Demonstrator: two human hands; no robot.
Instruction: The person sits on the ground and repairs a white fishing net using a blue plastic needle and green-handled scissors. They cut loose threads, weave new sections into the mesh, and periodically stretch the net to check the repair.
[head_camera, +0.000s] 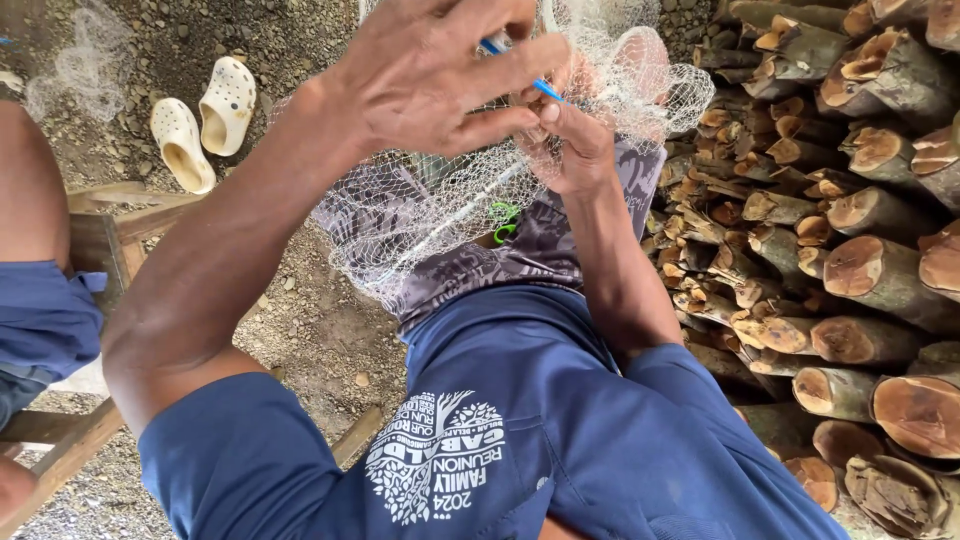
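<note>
Gravel ground (310, 330) underfoot, stony and grey; rough-barked cut logs (850, 250) stacked at right, pale perforated clogs (205, 120) lying left. Fine white mesh net (420, 215) draped over the lap. Left hand (430, 75) pinching a slim blue netting needle (520, 70); right hand (575, 150) clenched on net strands.

right side: a stack of cut logs (850, 250) walls you in close beside your right forearm; no room to swing out that way.
ahead: the white fishing net (440, 205) drapes over your lap and up around both hands, so any reach forward meets mesh.
left side: open gravel ground (310, 330) lies between your knee and the wooden bench (95, 250); a hand could pass there.
far left: another person's leg in blue shorts (40, 320) sits on that bench.
ground ahead-left: two cream clogs (205, 120) lie well apart from you.
</note>
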